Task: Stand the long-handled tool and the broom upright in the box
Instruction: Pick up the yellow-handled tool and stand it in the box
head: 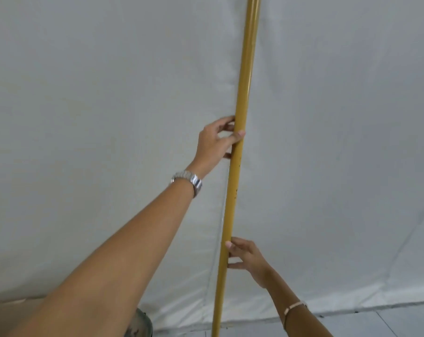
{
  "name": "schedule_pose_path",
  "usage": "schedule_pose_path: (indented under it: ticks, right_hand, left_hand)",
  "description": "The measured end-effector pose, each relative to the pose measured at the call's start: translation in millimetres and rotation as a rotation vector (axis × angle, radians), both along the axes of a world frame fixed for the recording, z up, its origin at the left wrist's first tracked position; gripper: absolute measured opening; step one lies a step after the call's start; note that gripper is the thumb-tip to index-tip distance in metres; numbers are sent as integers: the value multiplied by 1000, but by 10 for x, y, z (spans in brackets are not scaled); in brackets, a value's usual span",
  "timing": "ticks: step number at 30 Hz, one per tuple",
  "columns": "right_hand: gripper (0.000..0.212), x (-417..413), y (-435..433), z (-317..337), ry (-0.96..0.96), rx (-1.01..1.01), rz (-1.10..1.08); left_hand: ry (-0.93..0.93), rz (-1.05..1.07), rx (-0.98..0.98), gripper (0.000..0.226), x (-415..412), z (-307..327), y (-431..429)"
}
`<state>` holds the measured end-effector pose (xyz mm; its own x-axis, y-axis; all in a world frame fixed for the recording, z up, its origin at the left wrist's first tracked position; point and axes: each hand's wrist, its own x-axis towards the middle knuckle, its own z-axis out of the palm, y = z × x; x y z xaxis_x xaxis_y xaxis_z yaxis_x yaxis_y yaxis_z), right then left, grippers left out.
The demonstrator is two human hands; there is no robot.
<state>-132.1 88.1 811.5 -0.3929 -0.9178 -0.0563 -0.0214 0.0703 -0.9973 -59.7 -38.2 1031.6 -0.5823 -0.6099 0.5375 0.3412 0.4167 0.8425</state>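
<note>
A long yellow handle (242,93) stands almost upright in the middle of the view, leaning slightly right at the top. Both of its ends run out of frame, so I cannot tell whether it is the broom or the other tool. My left hand (216,139), with a metal watch on the wrist, grips the handle about halfway up, thumb across the front. My right hand (248,260) holds it lower down from the right side, fingers wrapped on the pole. A corner of the cardboard box (14,308) shows at the lower left, mostly hidden by my left forearm.
A white fabric backdrop (109,93) hangs right behind the handle and fills most of the view. A grey-green rounded object (143,322) peeks out under my left arm. Pale floor tiles (388,322) show at the lower right.
</note>
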Motion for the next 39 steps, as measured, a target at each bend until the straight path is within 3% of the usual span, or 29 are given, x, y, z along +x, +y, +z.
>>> schedule_pose_path:
  ticks: [5,10,15,19,28,39]
  right_hand:
    - [16,451,-346,556,10,-128,95]
    - [27,1047,-819,937,36,-199,174]
    - [25,1788,-1269,1144,38,-239,271]
    - [12,2426,-1572,1173,38,-257,324]
    - [21,3851,-2247,997,51,-273,389]
    - [14,4830,-3068,408,-71,-198,372]
  left_hand:
    - [44,132,-156,43,570,697,32]
    - [77,293,-219,42,1343,1124,-104]
    - [105,421,-210,43,2280,1305,-352]
    - [133,490,-185,47,3032,1298,-609]
    - [132,527,-110,46,4636,1102,-1292]
    - [-20,508,-48,42,5379,551,-2257]
